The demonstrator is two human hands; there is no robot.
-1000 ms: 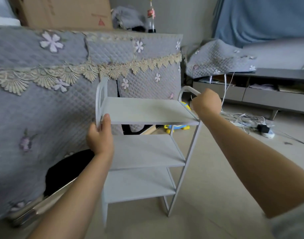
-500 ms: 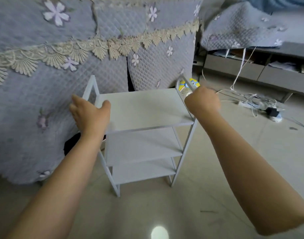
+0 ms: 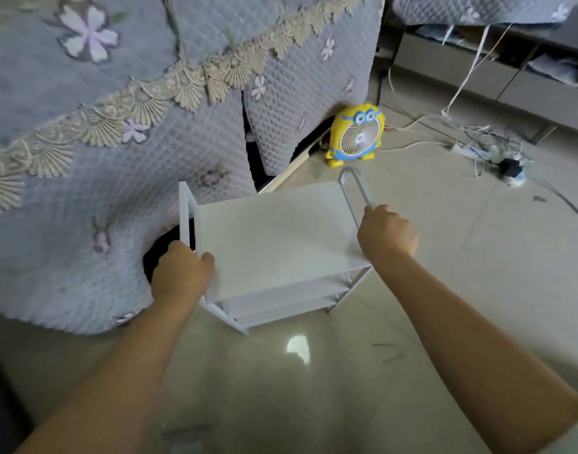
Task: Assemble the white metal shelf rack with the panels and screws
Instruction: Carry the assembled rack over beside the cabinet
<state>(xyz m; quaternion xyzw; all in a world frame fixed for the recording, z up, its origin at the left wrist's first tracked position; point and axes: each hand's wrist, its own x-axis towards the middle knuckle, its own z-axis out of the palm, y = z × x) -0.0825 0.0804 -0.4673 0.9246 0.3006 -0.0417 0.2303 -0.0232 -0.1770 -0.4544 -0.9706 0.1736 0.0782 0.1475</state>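
Note:
The white metal shelf rack [image 3: 278, 237] stands upright on the tiled floor, seen from above, with three flat panels stacked between two looped side frames. My left hand [image 3: 181, 273] grips the left side frame at the front corner of the top panel, thumb lying on the panel. My right hand [image 3: 387, 235] is curled round the rounded right side frame near its front end. No loose screws or panels are visible.
A quilted grey cover with lace trim and flowers [image 3: 111, 165] hangs close behind and left of the rack. A yellow cartoon desk fan [image 3: 356, 136] stands on the floor beyond it. Cables and a power strip [image 3: 490, 155] lie at the right.
The view has tilted further down and I look onto the top panel. The rack sits lower in my view; both hands keep their hold on the side frames.

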